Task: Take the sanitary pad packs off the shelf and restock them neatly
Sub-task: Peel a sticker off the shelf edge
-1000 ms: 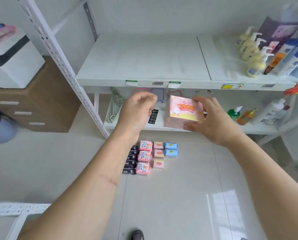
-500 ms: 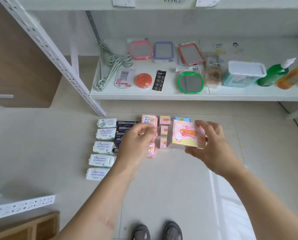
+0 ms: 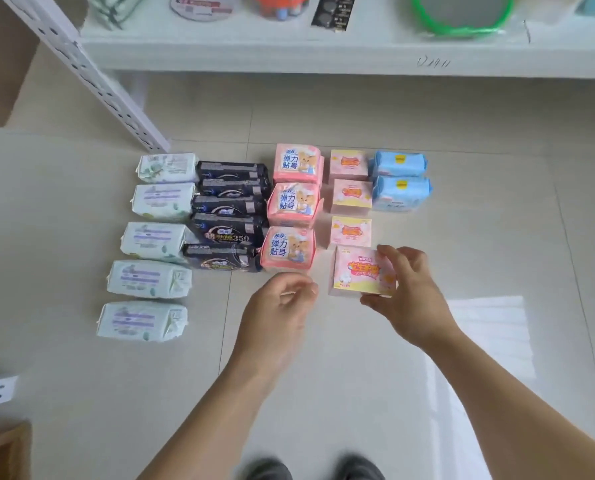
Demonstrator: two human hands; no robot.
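My right hand (image 3: 410, 299) grips a pink and yellow pad pack (image 3: 360, 273) just above the floor, at the near end of a column of three like pink packs (image 3: 350, 195). My left hand (image 3: 282, 303) hovers beside it, fingers loosely curled, holding nothing. On the floor lie neat columns: several pale green packs (image 3: 150, 237), several black packs (image 3: 228, 216), three pink bear packs (image 3: 291, 209) and two blue packs (image 3: 400, 183).
The white bottom shelf (image 3: 323, 57) runs across the top, holding a green-rimmed mirror (image 3: 462, 15) and small items. A white perforated upright (image 3: 92, 77) slants down to the floor at left. My shoes (image 3: 313, 467) show at the bottom edge.
The view dropped from the shelves to the floor. My right hand carried the pink and yellow pack down to the near end of its column; my left hand came down alongside.
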